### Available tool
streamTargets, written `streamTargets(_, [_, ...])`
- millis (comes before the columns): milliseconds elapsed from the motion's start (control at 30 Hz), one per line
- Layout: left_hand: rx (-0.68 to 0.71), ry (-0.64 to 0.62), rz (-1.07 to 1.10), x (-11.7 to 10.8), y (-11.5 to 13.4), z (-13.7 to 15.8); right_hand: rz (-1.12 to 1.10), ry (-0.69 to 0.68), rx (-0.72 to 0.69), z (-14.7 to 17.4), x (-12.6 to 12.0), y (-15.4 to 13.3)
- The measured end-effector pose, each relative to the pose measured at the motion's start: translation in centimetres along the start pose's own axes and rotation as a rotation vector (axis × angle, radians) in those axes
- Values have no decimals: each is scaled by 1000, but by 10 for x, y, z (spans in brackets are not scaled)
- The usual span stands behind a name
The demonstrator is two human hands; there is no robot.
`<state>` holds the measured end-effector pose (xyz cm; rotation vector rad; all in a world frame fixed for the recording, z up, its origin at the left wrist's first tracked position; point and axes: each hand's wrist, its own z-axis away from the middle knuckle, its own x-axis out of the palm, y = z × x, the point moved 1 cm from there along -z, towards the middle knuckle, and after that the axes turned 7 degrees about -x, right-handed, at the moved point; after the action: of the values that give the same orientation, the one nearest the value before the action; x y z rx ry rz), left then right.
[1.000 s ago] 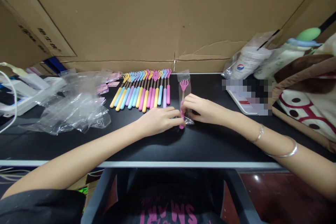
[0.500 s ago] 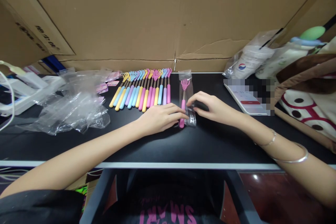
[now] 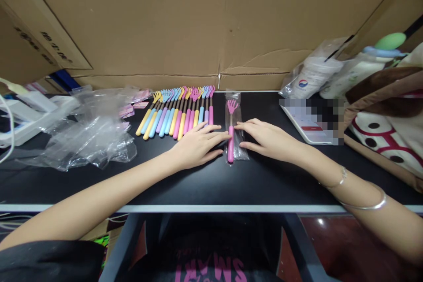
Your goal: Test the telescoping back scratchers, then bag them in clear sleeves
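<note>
A pink back scratcher (image 3: 231, 143) lies in or on a clear plastic sleeve (image 3: 241, 141) on the black table, its claw end pointing away from me. My left hand (image 3: 200, 145) rests to its left with fingers spread, one fingertip at the edge of the handle. On the other side, my right hand (image 3: 267, 139) lies over the sleeve's right edge, fingers apart and the fingertips near the plastic. Neither hand grips anything. Beyond my left hand is a row of several back scratchers (image 3: 172, 121) with yellow, blue, purple and pink handles.
Loose clear bags (image 3: 95, 128) are heaped on the left, with pink cards (image 3: 140, 105) behind them and a white device (image 3: 36, 119) beside them. To the right are a phone (image 3: 312, 130), a bagged cup (image 3: 310, 77) and a cloth bag (image 3: 386, 141). Cardboard (image 3: 148, 22) walls the back.
My left fingers have spread and drawn back slightly from the pink handle. My right fingers have straightened from their curl beside the sleeve. The scratcher has shifted slightly toward me.
</note>
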<state>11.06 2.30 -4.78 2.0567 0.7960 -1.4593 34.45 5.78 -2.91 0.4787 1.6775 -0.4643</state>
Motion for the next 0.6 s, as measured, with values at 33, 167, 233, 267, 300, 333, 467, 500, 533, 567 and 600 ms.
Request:
streamTargets(33, [2, 4, 4, 0, 0, 0, -1, -3, -6, 0, 0, 0])
streamTargets(167, [-5, 31, 9, -1, 0, -1, -18, 5, -30, -1, 4, 0])
streamTargets(233, [-18, 39, 2, -2, 1, -1, -22, 10, -37, -1, 6, 1])
streamTargets(267, [-24, 41, -2, -2, 1, -1, -20, 9, -37, -2, 7, 1])
streamTargets(300, [-30, 41, -5, -2, 0, -1, -18, 6, -35, -2, 8, 1])
streamTargets(333, [-33, 39, -8, -1, 0, -1, -15, 2, -34, -2, 9, 1])
streamTargets(467, [-52, 35, -19, 1, -2, -1, -14, -27, -28, -2, 11, 1])
streamTargets(500, [-55, 36, -23, 1, -3, -1, -13, -37, -28, -1, 11, 1])
streamTargets(533, [-58, 39, -28, 1, -4, -1, -13, -47, -29, -1, 11, 1])
streamTargets(567, [-60, 43, -32, 1, -5, -1, -12, -57, -30, 0, 12, 2])
streamTargets(600, [-61, 46, -36, 2, -6, -1, -11, -65, -31, 0, 12, 2])
